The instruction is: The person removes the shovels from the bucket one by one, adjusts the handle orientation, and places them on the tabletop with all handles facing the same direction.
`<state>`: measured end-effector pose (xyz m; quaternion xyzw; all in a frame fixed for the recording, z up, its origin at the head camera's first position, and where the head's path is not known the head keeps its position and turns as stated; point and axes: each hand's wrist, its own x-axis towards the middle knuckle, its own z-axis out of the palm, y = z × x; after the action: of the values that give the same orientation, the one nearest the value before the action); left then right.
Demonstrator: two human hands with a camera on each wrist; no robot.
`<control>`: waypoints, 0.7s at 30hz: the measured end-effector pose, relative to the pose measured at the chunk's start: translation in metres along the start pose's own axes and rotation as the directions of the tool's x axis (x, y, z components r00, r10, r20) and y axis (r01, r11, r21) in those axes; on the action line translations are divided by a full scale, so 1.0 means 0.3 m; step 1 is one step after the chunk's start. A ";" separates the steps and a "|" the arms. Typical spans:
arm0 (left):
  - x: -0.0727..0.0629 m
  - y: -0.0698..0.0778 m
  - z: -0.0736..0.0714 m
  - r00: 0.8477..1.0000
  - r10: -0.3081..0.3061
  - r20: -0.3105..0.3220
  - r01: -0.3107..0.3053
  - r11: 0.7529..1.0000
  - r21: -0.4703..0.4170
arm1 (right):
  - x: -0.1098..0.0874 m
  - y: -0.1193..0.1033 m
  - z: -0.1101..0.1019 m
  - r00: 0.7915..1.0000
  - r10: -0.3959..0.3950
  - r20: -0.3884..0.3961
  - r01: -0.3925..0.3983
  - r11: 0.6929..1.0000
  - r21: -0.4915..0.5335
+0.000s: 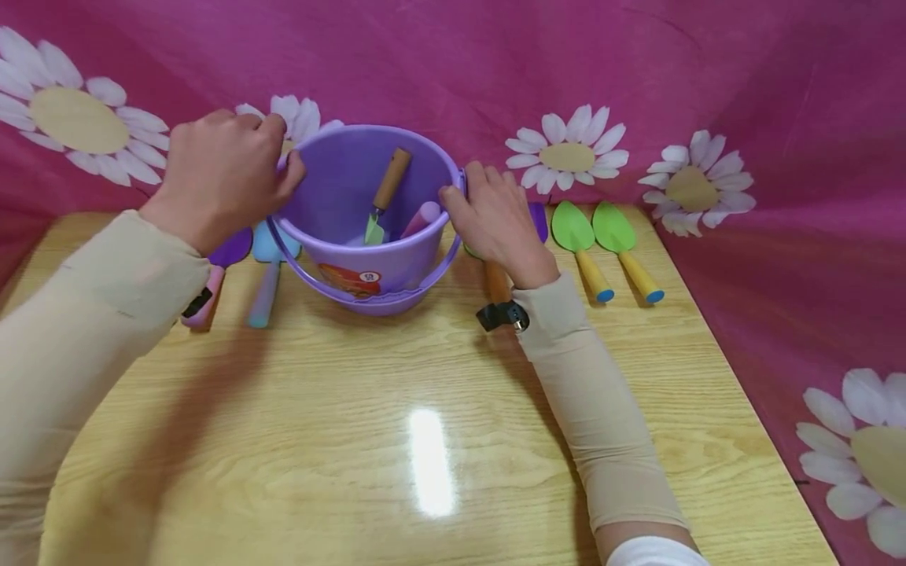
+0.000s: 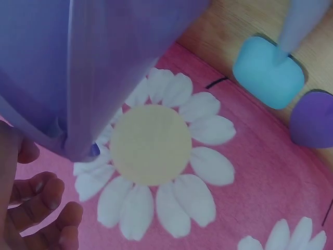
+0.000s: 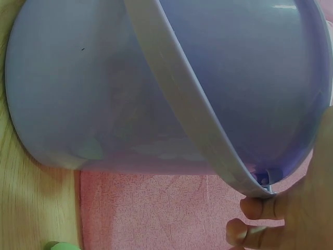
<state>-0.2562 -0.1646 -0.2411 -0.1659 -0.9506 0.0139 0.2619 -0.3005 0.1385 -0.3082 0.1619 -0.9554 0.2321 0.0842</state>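
Observation:
A purple bucket (image 1: 396, 275) stands upright at the back middle of the table, its handle (image 1: 300, 271) hanging down in front. Inside lean a small trowel with a wooden handle (image 1: 392, 179) and a green blade, and a pink handle (image 1: 422, 218) whose other end is hidden. My left hand (image 1: 225, 174) holds the bucket's left rim, thumb toward the inside; curled fingers (image 2: 44, 200) show beside the rim in the left wrist view. At the opposite side my right hand (image 1: 495, 214) grips the rim by the handle's joint, its fingertips (image 3: 252, 207) outside the wall.
Two green trowels with yellow handles (image 1: 593, 275) lie at the back right. Behind my right hand is an orange-brown handle (image 1: 497, 281). Blue (image 1: 263, 295) and purple-bladed (image 1: 232, 248) shovels lie left of the bucket. A pink flowered cloth (image 1: 453, 63) rises behind the table.

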 end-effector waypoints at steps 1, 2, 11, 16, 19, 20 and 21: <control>0.003 0.005 0.001 1.000 0.008 -0.004 -0.008 1.000 0.002 | 0.000 0.000 0.002 1.000 -0.002 -0.003 0.002 1.000 0.000; 0.007 0.009 0.004 1.000 0.016 -0.004 -0.016 1.000 0.005 | 0.000 0.000 0.003 1.000 -0.002 -0.003 0.002 1.000 0.001; 0.047 0.055 0.031 0.983 0.163 -0.083 -0.162 0.987 0.022 | -0.001 0.004 0.003 1.000 -0.016 -0.026 0.016 1.000 -0.009; 0.069 0.081 0.051 0.967 0.232 -0.107 -0.232 0.973 0.015 | 0.001 0.002 0.004 1.000 -0.014 -0.024 0.014 1.000 -0.014; 0.083 0.089 0.067 0.945 0.317 -0.080 -0.318 0.948 0.007 | 0.002 0.000 0.004 1.000 -0.009 -0.016 0.009 1.000 -0.016; 0.087 0.090 0.073 0.932 0.356 -0.067 -0.356 0.934 0.004 | 0.002 0.000 0.005 1.000 -0.007 -0.013 0.007 1.000 -0.016; 0.092 0.090 0.078 0.916 0.397 -0.050 -0.397 0.918 0.005 | 0.002 -0.001 0.004 1.000 -0.005 -0.011 0.005 1.000 -0.017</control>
<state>-0.2818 -0.1287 -0.2509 -0.3562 -0.8904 0.0600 0.2768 -0.3011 0.1376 -0.3091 0.1621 -0.9565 0.2249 0.0913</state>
